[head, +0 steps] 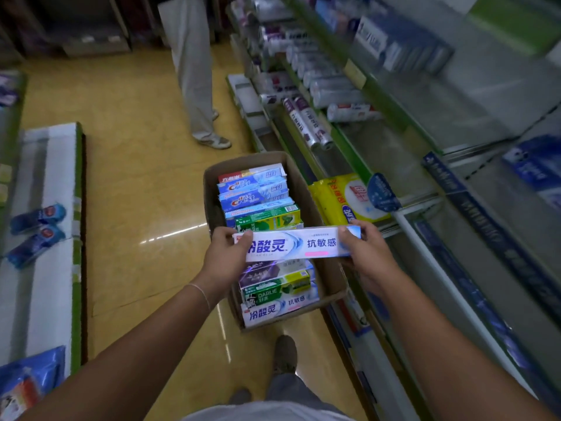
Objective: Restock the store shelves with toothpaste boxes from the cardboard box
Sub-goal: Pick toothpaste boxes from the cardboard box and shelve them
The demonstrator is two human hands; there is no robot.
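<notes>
A white and blue toothpaste box (299, 244) is held level above the open cardboard box (212, 189), which stands on the yellow floor. My left hand (226, 256) grips the toothpaste box's left end and my right hand (361, 253) grips its right end. Inside the cardboard box lie several more toothpaste boxes (258, 196) in blue, green, purple and white, stacked flat. The store shelves (425, 165) run along the right side, with glass tiers partly filled with toothpaste boxes further back.
A yellow packet (337, 199) sits on the lower shelf beside the cardboard box. A person in light trousers (194, 71) stands further down the aisle. A low shelf (45, 208) at left carries blue packs. My own foot (285, 354) is just behind the cardboard box.
</notes>
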